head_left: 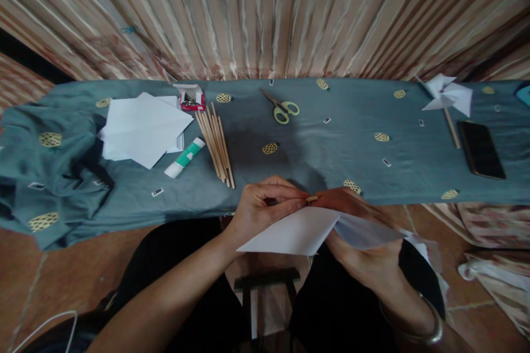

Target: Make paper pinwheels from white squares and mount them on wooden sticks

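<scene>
Above my lap, at the table's near edge, a white paper pinwheel (292,231) with folded blades is between my two hands. My left hand (265,204) is closed, its thumb and fingers pinched at the pinwheel's centre; the exact grip is partly hidden. A wooden stick (312,198) shows only its end beside those fingertips, and a thin pin-like piece (308,203) is just visible there. My right hand (364,256) is curled round from the other side, closed about the stick, most of which is hidden. One blade lies across the right palm.
On the blue-green cloth (248,160) lie white paper sheets (144,127), a small box of metal pins (192,100), several wooden sticks (215,146), a glue stick (184,158) and scissors (281,110). A finished pinwheel (447,94) and a phone (482,150) are at right. Curtains (256,16) hang behind.
</scene>
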Motion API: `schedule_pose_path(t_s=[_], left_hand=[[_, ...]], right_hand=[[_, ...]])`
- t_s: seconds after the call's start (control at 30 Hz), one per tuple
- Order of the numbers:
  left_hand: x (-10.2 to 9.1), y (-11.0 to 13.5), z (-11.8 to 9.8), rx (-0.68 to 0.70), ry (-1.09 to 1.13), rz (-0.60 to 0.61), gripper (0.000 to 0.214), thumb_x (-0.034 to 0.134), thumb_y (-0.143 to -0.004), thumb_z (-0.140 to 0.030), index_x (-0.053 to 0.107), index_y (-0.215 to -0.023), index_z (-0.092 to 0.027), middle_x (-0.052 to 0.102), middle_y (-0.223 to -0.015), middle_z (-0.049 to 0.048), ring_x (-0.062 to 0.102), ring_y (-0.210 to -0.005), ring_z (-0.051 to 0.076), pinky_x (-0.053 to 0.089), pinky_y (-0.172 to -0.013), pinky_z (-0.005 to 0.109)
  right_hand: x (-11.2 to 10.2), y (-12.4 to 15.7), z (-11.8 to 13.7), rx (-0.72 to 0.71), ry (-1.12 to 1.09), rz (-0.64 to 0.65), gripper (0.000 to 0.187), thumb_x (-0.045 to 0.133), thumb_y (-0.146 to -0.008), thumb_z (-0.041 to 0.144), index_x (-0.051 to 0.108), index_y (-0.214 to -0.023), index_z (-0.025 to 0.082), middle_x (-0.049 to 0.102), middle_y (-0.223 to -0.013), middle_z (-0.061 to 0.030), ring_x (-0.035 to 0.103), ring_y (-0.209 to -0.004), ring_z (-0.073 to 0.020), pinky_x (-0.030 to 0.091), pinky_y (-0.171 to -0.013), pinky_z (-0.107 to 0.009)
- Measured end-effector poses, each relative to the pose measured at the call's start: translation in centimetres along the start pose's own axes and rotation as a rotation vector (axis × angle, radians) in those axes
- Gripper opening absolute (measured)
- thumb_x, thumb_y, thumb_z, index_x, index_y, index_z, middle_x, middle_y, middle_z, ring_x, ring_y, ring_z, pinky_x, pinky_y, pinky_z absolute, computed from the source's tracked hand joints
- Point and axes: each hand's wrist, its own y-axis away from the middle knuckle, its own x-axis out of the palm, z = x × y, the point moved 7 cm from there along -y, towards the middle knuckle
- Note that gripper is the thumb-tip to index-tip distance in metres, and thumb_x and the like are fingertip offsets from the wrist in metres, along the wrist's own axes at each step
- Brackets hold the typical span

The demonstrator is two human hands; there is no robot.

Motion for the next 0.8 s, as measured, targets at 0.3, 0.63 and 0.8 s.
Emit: schedule_pose_path(t_s=[0.3, 0.63, 0.8], left_hand=[[-0.12, 0.02, 0.20, 0.001, -0.009, -0.005, 0.011, 0.077, -0.074, -0.026, 0.080, -0.082, -0.020, 0.069, -0.079, 0.0062, 0.062, -0.070, 0.012, 0.048, -0.060, 0.021], [-0.12, 0.09, 0.28, 0.000, 0.007, -0.003, 0.011, 0.077, -0.074, -0.027, 0.080, -0.082, -0.020, 0.070, -0.080, 0.0063, 0.063, -0.071, 0.013, 0.048, -0.061, 0.021], [-0.14, -0.01, 0.20, -0.009, 0.002, -0.006, 0.011, 0.077, -0.074, -0.027, 0.080, -0.081, -0.020, 0.070, -0.079, 0.0063, 0.062, -0.071, 0.013, 0.047, -0.062, 0.022]], right_hand=[[0.09, 0.21, -0.08, -0.026, -0.007, 0.007, 0.024, 0.057, -0.087, 0.010, 0.066, -0.101, 0.027, 0.073, -0.085, -0.0016, 0.071, -0.080, -0.0213, 0.058, -0.072, -0.039], [0.10, 0.43, 0.25, -0.057, -0.020, 0.002, 0.026, 0.057, -0.088, 0.009, 0.064, -0.106, 0.027, 0.072, -0.089, -0.0028, 0.069, -0.083, -0.0211, 0.058, -0.072, -0.041], [-0.06, 0.61, 0.38, -0.060, -0.006, 0.001, 0.031, 0.057, -0.087, 0.007, 0.063, -0.111, 0.026, 0.073, -0.094, -0.0031, 0.070, -0.087, -0.0211, 0.059, -0.074, -0.040]])
